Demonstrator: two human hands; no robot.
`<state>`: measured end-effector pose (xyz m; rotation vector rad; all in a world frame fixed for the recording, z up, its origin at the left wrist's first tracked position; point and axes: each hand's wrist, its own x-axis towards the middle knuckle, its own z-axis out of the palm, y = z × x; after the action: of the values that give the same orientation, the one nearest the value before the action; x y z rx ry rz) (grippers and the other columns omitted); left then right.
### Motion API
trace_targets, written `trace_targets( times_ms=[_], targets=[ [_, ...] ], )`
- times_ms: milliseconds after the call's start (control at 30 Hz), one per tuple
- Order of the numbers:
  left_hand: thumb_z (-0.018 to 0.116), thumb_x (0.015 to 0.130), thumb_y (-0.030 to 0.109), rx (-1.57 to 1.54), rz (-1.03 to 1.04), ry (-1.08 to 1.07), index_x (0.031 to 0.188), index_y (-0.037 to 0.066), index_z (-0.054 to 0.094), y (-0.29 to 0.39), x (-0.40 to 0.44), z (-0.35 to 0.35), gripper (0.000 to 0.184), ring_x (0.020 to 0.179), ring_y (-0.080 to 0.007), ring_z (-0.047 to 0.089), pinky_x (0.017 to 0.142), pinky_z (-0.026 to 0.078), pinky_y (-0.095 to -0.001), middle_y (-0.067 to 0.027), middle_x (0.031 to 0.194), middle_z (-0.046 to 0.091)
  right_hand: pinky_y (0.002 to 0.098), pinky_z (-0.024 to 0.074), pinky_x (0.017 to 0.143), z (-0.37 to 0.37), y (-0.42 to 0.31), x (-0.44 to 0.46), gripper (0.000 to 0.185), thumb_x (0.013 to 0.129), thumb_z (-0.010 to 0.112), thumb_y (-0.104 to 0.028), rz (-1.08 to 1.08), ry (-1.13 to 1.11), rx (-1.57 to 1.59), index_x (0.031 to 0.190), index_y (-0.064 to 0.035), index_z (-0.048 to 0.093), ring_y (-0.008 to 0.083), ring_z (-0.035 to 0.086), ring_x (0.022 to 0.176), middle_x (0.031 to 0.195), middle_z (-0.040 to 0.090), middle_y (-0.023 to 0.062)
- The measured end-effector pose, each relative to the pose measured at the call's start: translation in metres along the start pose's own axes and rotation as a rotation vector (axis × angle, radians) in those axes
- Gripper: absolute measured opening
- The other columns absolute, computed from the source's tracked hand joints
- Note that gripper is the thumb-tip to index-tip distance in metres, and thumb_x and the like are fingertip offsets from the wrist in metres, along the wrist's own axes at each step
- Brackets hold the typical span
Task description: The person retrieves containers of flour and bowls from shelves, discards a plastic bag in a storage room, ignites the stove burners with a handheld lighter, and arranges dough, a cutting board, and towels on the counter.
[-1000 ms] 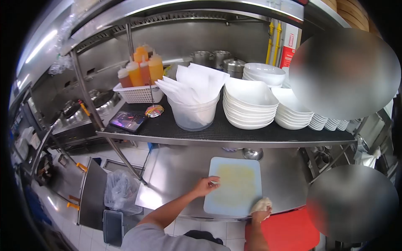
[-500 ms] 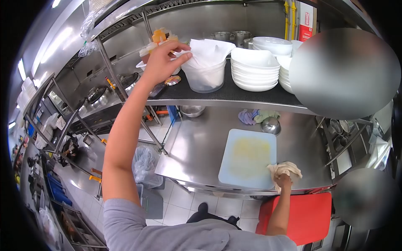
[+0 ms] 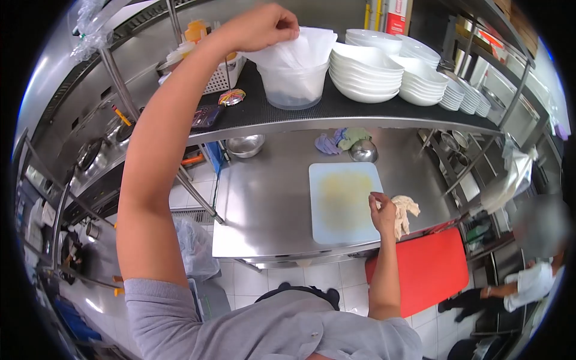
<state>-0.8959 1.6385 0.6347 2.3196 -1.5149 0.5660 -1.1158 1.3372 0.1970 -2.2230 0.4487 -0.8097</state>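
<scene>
My left hand (image 3: 273, 29) is up at the shelf, its fingers pinched on a white paper sheet (image 3: 300, 45). That sheet is one of several standing in a translucent plastic tub (image 3: 293, 87). Lower down, my right hand (image 3: 383, 216) is over the right edge of a pale blue cutting board (image 3: 327, 225), thumb and fingers curved with a small gap between them. A yellowish stain marks the board's middle. Just right of that hand, a crumpled beige cloth (image 3: 406, 210) lies on the steel table (image 3: 270, 198).
Stacked white bowls (image 3: 366, 75) stand right of the tub. A metal bowl (image 3: 245, 146), another small bowl (image 3: 363, 151) and coloured cloths (image 3: 342, 141) sit at the table's back. A red lid (image 3: 420, 276) is below the front edge. Another person (image 3: 531, 285) stands at right.
My right hand has let go of the beige cloth and moved left to the board's edge. My left hand has come over the tub and closed on a paper sheet. The view has shifted.
</scene>
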Motion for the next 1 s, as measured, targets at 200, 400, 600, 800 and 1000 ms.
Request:
trace_targets(
  times_ms=[200, 400, 600, 800, 1000],
  targets=[
    [0.068, 0.088, 0.018, 0.050, 0.114, 0.704, 0.097, 0.001, 0.071, 0.044, -0.058, -0.030, 0.020, 0.073, -0.0202, 0.066, 0.068, 0.052, -0.0326, -0.0127, 0.085, 0.071, 0.0355, 0.0533, 0.085, 0.005, -0.103, -0.020, 0.024, 0.095, 0.064, -0.021, -0.067, 0.095, 0.252, 0.106, -0.0013, 0.072, 0.0272, 0.070, 0.093, 0.099, 0.073, 0.0156],
    [0.071, 0.068, 0.001, 0.224, 0.400, 0.794, 0.091, 0.002, 0.070, 0.075, -0.214, 0.046, 0.024, 0.078, -0.0223, 0.065, 0.066, 0.052, -0.0326, -0.0078, 0.091, 0.071, 0.0402, 0.0502, 0.095, 0.041, -0.193, -0.028, 0.069, 0.093, 0.057, -0.057, -0.096, -0.419, 0.989, 0.139, -0.0056, 0.048, 0.0280, 0.061, 0.116, 0.129, 0.060, 0.0159],
    [0.071, 0.076, 0.001, -0.224, -0.147, 0.443, 0.093, 0.003, 0.067, 0.044, -0.362, 0.256, 0.018, 0.083, -0.0261, 0.062, 0.075, 0.051, -0.0355, -0.0075, 0.094, 0.066, 0.0439, 0.0537, 0.094, 0.132, -0.207, -0.051, 0.089, 0.089, 0.052, -0.070, 0.400, -0.732, 1.464, 0.151, -0.0104, 0.027, 0.0302, 0.058, 0.120, 0.134, 0.054, 0.0158],
    [0.068, 0.080, 0.003, -0.358, -0.466, 0.122, 0.088, 0.003, 0.064, 0.020, -0.501, 0.380, 0.009, 0.089, -0.0306, 0.060, 0.078, 0.052, -0.0389, -0.0103, 0.099, 0.065, 0.0389, 0.0544, 0.087, 0.262, -0.118, -0.124, 0.039, 0.094, 0.067, -0.031, 0.423, -0.738, 0.483, 0.122, -0.0050, 0.060, 0.0247, 0.061, 0.113, 0.118, 0.065, 0.0139],
    [0.071, 0.081, 0.006, -0.353, -0.640, 0.134, 0.095, 0.003, 0.066, 0.037, -0.535, 0.398, 0.014, 0.095, -0.0321, 0.061, 0.082, 0.052, -0.0397, -0.0111, 0.104, 0.065, 0.0401, 0.0476, 0.094, 0.287, -0.132, -0.171, 0.025, 0.087, 0.067, -0.014, -0.447, -0.497, 0.156, 0.110, -0.0058, 0.065, 0.0316, 0.058, 0.110, 0.115, 0.064, 0.0100]
  ],
)
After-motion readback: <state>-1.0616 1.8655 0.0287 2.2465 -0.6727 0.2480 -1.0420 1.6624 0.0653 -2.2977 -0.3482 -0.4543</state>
